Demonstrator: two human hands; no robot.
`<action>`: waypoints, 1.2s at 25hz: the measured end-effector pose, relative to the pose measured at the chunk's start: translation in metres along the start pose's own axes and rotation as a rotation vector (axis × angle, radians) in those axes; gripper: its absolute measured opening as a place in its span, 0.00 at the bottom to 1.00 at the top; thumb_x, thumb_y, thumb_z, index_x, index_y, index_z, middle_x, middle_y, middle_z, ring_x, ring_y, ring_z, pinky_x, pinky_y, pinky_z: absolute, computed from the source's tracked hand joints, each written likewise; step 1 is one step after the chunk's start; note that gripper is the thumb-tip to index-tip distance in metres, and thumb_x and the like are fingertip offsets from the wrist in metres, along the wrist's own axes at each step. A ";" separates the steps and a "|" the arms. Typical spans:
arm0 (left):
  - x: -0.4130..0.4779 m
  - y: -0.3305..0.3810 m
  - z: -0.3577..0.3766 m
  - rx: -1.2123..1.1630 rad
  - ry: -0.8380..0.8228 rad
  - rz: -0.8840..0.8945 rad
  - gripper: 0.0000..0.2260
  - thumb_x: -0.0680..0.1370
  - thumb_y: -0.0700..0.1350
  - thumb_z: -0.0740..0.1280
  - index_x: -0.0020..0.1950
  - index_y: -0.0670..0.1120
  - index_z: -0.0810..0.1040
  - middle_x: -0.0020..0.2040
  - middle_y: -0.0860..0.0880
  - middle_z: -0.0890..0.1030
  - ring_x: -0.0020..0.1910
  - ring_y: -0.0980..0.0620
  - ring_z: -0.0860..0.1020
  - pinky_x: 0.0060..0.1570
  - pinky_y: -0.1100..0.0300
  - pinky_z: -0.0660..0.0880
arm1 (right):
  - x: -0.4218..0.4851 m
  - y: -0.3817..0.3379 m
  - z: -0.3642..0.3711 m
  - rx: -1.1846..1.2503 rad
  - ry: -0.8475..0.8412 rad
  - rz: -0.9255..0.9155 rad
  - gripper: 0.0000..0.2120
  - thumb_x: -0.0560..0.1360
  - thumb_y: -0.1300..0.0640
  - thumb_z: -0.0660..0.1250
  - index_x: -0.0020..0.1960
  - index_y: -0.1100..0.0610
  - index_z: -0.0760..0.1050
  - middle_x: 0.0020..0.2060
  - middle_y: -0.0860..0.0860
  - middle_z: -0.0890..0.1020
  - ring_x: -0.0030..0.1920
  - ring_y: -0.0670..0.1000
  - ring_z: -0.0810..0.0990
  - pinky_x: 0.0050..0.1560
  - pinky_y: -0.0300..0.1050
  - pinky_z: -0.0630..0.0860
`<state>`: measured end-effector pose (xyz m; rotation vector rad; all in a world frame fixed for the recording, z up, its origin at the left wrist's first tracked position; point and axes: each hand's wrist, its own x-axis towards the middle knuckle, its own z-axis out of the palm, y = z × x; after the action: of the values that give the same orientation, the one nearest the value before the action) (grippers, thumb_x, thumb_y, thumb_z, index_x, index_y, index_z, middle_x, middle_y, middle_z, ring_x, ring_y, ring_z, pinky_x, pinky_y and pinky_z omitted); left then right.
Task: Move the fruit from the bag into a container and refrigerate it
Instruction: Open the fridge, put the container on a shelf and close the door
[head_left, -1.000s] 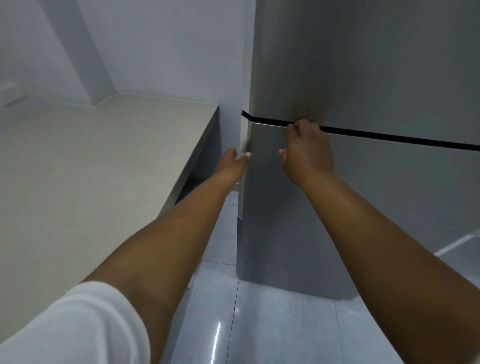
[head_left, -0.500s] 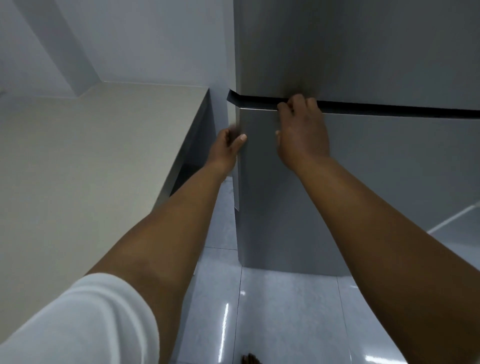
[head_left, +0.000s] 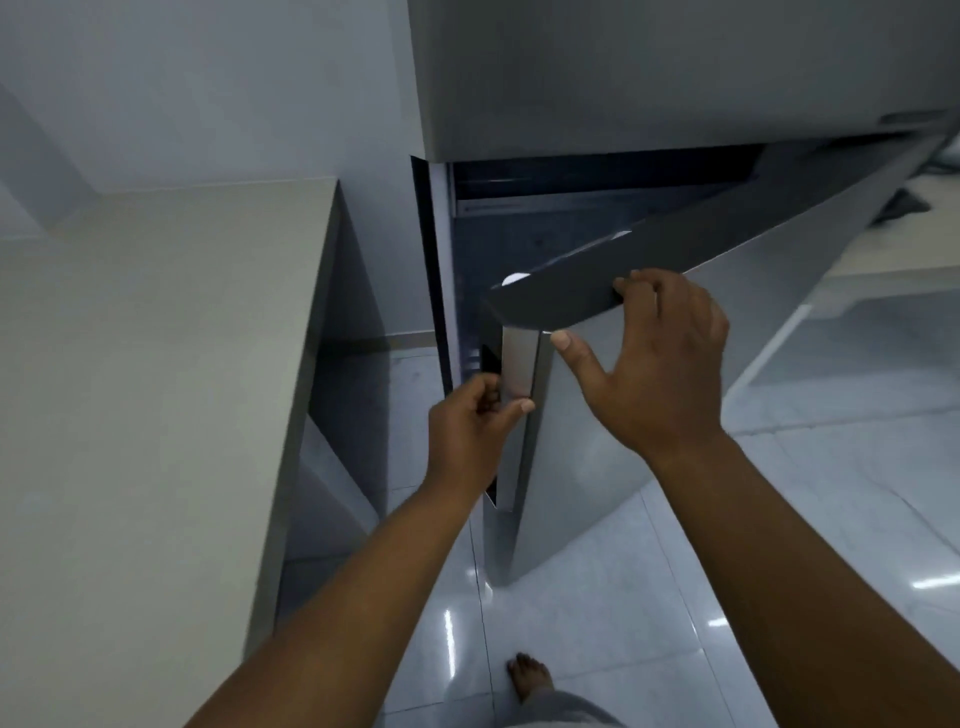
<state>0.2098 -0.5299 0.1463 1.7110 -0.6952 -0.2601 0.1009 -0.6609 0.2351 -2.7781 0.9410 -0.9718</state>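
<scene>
The grey refrigerator fills the upper right. Its lower door stands partly swung out toward me, leaving a dark gap into the compartment. My left hand is curled around the door's left vertical edge, fingers hooked into the recessed grip. My right hand rests on the door's top corner, fingers over the top edge and thumb on the front face. No fruit, bag or container is in view. The inside of the fridge is dark and mostly hidden by the door.
A beige countertop runs along the left, its edge close to the fridge's left side. Glossy grey floor tiles lie below, with my bare foot near the bottom. A pale ledge shows at the far right.
The lower fridge door, shut in the earlier frames, has swung open toward me. Both hands moved with it, the left gripping its side edge and the right on its top corner.
</scene>
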 end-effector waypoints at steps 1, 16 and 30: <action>-0.015 0.004 0.007 -0.020 -0.029 0.025 0.05 0.71 0.43 0.75 0.43 0.49 0.80 0.37 0.57 0.81 0.37 0.61 0.79 0.39 0.72 0.74 | -0.017 0.001 -0.014 0.004 -0.019 0.044 0.37 0.73 0.28 0.55 0.66 0.58 0.70 0.66 0.58 0.73 0.68 0.59 0.69 0.69 0.61 0.65; -0.143 0.058 0.106 0.070 -0.365 0.617 0.11 0.76 0.44 0.70 0.57 0.42 0.80 0.53 0.45 0.82 0.52 0.51 0.79 0.53 0.55 0.78 | -0.187 0.092 -0.134 -0.180 0.360 0.281 0.22 0.76 0.48 0.67 0.61 0.64 0.76 0.62 0.61 0.79 0.67 0.61 0.74 0.68 0.63 0.68; -0.153 0.103 0.264 0.626 -0.812 1.017 0.36 0.76 0.51 0.69 0.77 0.44 0.54 0.80 0.45 0.55 0.78 0.46 0.52 0.74 0.55 0.46 | -0.226 0.245 -0.215 -0.414 0.321 0.538 0.19 0.81 0.63 0.53 0.69 0.68 0.69 0.69 0.64 0.72 0.72 0.63 0.67 0.74 0.61 0.59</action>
<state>-0.0812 -0.6672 0.1448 1.5362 -2.3236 0.0146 -0.2936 -0.7019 0.2247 -2.4304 2.0040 -1.2464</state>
